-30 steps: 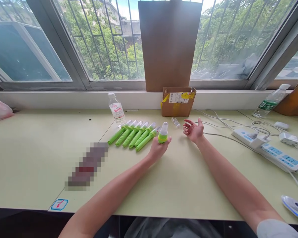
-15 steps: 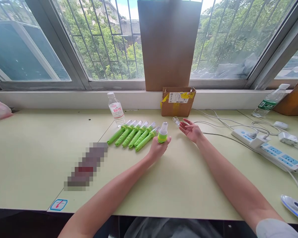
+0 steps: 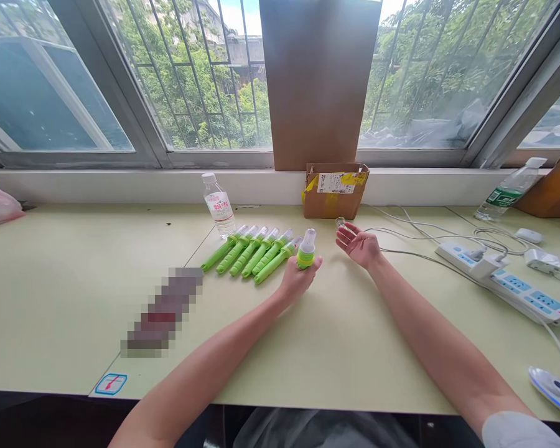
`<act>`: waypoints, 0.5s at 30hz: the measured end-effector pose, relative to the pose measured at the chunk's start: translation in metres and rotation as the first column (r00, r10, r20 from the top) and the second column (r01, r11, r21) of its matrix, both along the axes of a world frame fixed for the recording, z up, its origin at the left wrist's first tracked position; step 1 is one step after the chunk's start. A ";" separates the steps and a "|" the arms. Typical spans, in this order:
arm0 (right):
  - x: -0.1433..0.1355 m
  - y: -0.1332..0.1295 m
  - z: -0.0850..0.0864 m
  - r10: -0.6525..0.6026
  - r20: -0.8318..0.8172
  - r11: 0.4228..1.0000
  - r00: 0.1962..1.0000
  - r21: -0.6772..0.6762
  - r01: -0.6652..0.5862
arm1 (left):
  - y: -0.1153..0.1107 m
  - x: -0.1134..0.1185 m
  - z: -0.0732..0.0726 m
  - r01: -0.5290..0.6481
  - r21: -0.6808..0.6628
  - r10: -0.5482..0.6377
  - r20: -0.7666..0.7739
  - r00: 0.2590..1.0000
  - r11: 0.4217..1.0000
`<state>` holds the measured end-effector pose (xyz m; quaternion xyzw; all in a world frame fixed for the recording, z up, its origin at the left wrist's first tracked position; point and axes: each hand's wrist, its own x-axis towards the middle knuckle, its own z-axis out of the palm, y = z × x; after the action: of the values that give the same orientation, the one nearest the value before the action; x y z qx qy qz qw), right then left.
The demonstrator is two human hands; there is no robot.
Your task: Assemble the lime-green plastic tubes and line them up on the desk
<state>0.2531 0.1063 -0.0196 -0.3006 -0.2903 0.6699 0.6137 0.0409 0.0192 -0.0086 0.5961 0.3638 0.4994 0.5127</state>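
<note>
My left hand (image 3: 293, 279) is closed around a green flashlight-like stick (image 3: 306, 256), held upright with its whitish ribbed tip on top. Several matching green sticks (image 3: 249, 254) lie side by side in a slanted row just left of that hand, their clear tips pointing away from me. My right hand (image 3: 358, 245) rests palm up, fingers stretched and slightly apart. Right behind its fingertips stands a small clear plastic cup or cap (image 3: 340, 222), partly hidden by the fingers; whether they touch it I cannot tell.
A labelled water bottle (image 3: 220, 208) stands behind the row. An open cardboard box (image 3: 336, 193) is at the back. On the right lie a power strip (image 3: 504, 280), cables and another bottle (image 3: 506, 190). A blurred dark object (image 3: 163, 314) lies front left.
The clear cup has shifted slightly right and away from me, from tilted to more upright, behind my right fingers. My left hand and its green stick have stayed in place.
</note>
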 end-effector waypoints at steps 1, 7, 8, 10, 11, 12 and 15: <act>0.000 0.000 0.001 -0.003 0.019 1.000 1.000 0.003 0.003 | 0.000 0.000 0.000 0.000 -0.002 0.000 0.000 1.000 1.000; -0.006 0.001 -0.009 -0.368 0.597 0.930 0.713 0.255 0.266 | -0.003 -0.001 0.005 0.006 -0.002 -0.006 -0.030 1.000 1.000; -0.007 0.001 -0.012 -0.449 0.699 0.894 0.556 0.354 0.275 | -0.004 -0.001 0.007 0.003 -0.003 -0.003 -0.039 0.999 1.000; -0.011 0.001 -0.017 -0.547 0.804 0.836 0.234 0.510 0.202 | -0.005 -0.001 0.009 -0.005 -0.007 0.005 -0.052 0.999 1.000; -0.013 0.001 -0.019 -0.564 0.821 0.822 0.091 0.549 0.149 | -0.005 -0.001 0.009 -0.008 -0.007 0.008 -0.055 0.998 1.000; -0.014 0.002 -0.020 -0.563 0.826 0.820 -0.035 0.563 0.103 | -0.006 -0.001 0.010 -0.011 -0.005 0.011 -0.057 0.998 1.000; -0.016 0.005 -0.021 -0.483 0.816 0.855 -0.317 0.518 0.031 | -0.006 0.000 0.010 -0.013 -0.001 0.013 -0.053 0.999 1.000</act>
<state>0.2367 0.1111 -0.0411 -0.6691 -0.6712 -0.0365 0.3169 0.0406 0.0129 0.0013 0.6063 0.3814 0.4866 0.5002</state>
